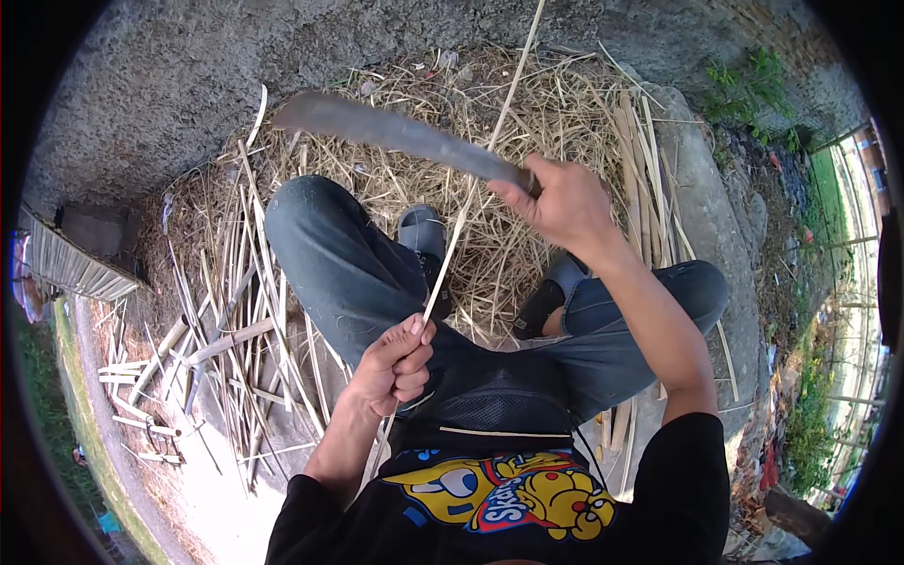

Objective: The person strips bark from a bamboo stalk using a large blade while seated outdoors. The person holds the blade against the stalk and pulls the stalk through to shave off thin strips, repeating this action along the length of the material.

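Observation:
My left hand [394, 365] is closed around a long, thin bamboo strip [458, 226], which slants from below the fist up and away to the far right. In my right hand [568, 203] is the handle of a machete [395, 132]. Its broad grey blade points to the left, slightly blurred, and crosses the strip above my knees. Whether the edge touches the strip I cannot tell. A short pale sliver [505, 432] lies across my lap near the waist.
Shavings [490, 273] cover the ground around my sandalled feet. Cut bamboo pieces [231, 344] are heaped at my left; longer split lengths [642, 179] lie at my right beside a stone slab [702, 188]. A rough concrete wall [207, 85] stands ahead.

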`<state>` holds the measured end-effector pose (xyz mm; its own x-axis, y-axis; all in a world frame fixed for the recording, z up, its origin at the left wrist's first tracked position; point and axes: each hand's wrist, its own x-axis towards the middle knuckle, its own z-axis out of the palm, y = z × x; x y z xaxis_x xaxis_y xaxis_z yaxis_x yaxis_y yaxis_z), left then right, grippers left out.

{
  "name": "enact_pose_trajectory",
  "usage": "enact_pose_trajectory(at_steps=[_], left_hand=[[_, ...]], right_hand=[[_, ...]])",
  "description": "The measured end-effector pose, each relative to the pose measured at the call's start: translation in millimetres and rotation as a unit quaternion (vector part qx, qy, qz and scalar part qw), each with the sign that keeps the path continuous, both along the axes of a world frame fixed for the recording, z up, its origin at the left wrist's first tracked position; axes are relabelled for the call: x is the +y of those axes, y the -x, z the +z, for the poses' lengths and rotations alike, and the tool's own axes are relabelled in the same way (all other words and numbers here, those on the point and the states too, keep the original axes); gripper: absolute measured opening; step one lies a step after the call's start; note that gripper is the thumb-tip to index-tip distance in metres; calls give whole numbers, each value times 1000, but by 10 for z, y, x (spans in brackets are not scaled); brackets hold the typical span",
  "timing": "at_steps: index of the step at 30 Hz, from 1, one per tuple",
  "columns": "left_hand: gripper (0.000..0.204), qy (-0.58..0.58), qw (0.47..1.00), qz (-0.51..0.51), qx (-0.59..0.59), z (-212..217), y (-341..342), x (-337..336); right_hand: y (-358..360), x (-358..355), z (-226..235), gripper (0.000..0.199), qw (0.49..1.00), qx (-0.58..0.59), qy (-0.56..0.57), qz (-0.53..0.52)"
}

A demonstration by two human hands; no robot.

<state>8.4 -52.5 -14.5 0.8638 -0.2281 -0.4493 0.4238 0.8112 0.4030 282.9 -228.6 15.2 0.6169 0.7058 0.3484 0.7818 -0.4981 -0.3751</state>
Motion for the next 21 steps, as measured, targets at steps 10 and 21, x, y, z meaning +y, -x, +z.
enact_pose_trajectory(at_steps=[10, 21], left_hand=[[21, 22, 999, -10, 31, -61, -69, 78], [19, 14, 996, -62, 61, -237, 395, 98]], right_hand=[[300, -70, -181, 61, 998, -19, 18, 58], [-1243, -558, -97, 78, 985, 41, 49, -160]])
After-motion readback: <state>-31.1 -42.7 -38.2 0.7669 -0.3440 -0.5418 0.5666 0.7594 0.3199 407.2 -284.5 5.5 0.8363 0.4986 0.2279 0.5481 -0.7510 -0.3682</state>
